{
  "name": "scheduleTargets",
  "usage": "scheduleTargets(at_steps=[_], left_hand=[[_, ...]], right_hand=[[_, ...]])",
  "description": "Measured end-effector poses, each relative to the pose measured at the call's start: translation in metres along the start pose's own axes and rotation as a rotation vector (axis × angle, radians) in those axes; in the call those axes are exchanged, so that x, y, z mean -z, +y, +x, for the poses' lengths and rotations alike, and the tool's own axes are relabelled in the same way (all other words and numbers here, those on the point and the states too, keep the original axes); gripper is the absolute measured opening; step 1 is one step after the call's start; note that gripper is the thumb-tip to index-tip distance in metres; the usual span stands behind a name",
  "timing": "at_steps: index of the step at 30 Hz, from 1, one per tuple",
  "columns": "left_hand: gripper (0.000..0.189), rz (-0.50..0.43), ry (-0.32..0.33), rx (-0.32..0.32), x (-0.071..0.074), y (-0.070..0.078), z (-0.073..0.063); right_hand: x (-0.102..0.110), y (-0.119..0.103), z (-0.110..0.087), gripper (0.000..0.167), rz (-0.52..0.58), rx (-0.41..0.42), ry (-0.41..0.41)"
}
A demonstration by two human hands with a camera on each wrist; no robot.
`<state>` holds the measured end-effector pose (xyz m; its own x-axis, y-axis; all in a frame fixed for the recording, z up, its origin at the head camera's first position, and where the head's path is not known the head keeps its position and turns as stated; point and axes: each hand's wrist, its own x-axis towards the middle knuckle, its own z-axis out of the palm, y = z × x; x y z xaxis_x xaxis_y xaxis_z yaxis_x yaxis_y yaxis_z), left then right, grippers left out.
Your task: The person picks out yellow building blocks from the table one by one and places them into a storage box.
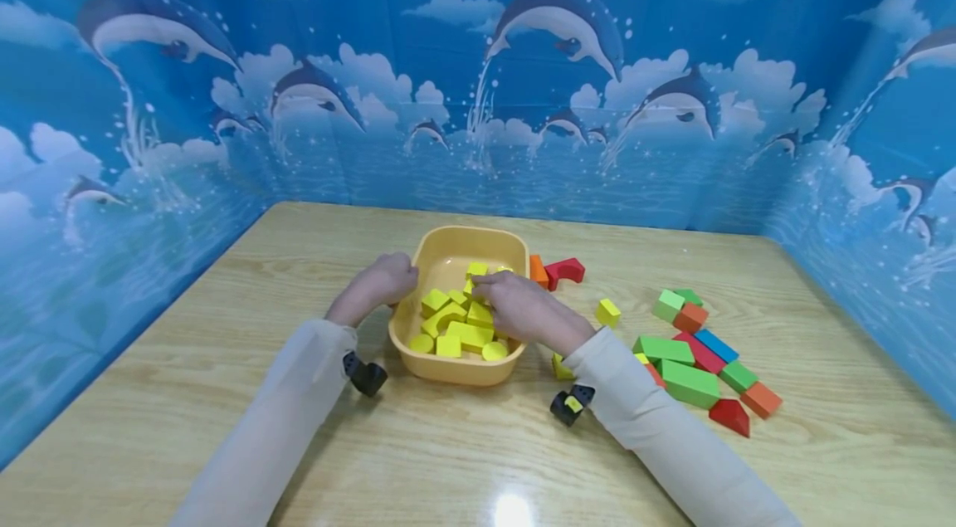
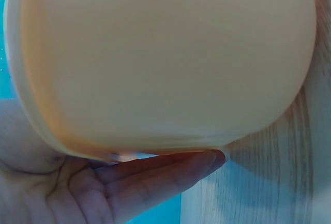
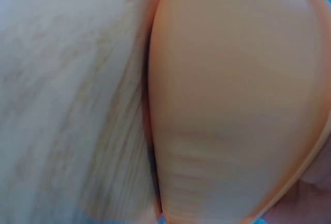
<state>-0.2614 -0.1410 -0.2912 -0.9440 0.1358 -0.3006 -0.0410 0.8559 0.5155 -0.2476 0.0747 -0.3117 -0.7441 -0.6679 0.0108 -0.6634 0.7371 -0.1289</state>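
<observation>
A yellow-orange plastic bin (image 1: pixel 457 375) sits on the table with several yellow toy blocks (image 1: pixel 469 336) inside, among them cubes, round pieces and an arch. My left hand (image 1: pixel 387 280) grips the bin's left side; in the left wrist view its fingers (image 2: pixel 155 185) lie along the outer wall (image 2: pixel 170 63). Over the right rim reaches my right hand (image 1: pixel 515 305), its fingers above the yellow blocks in the bin. Small yellow pieces show right by those fingertips, and whether they pinch one is hidden. The right wrist view mostly has the bin's outer wall (image 3: pixel 232 89).
Right of the bin lie an orange block (image 1: pixel 538 271), a red arch (image 1: pixel 565 270) and a yellow cube (image 1: pixel 608 312). Another yellow block (image 1: pixel 562 367) sits by the right wrist. Farther right spreads a group of green blocks (image 1: pixel 690 383), with red, blue and orange ones. A dolphin-printed curtain (image 1: pixel 478 162) borders the table.
</observation>
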Motion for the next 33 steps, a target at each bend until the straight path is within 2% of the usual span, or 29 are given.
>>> scheduleTargets(at_steps=[7, 13, 17, 23, 29, 33], left_hand=[[0.030, 0.001, 0.002, 0.003, 0.001, 0.000, 0.001], [0.030, 0.005, -0.002, 0.000, 0.001, -0.001, 0.001], [0.031, 0.005, -0.003, 0.002, 0.000, -0.001, 0.002], [0.029, -0.008, 0.000, 0.013, -0.001, 0.001, 0.002], [0.029, -0.023, 0.010, 0.015, 0.000, 0.003, 0.000], [0.029, -0.026, 0.009, 0.016, 0.001, 0.001, -0.001]], right_hand=[[0.000, -0.002, 0.000, 0.034, 0.028, -0.048, 0.054], [0.004, 0.003, -0.002, 0.032, 0.074, -0.008, 0.072], [0.013, 0.010, -0.006, 0.031, 0.118, 0.027, 0.131], [0.028, 0.022, -0.026, 0.026, 0.118, 0.006, 0.150], [0.033, 0.041, -0.054, 0.031, 0.089, -0.054, 0.183], [0.031, 0.055, -0.074, 0.032, 0.050, -0.098, 0.124]])
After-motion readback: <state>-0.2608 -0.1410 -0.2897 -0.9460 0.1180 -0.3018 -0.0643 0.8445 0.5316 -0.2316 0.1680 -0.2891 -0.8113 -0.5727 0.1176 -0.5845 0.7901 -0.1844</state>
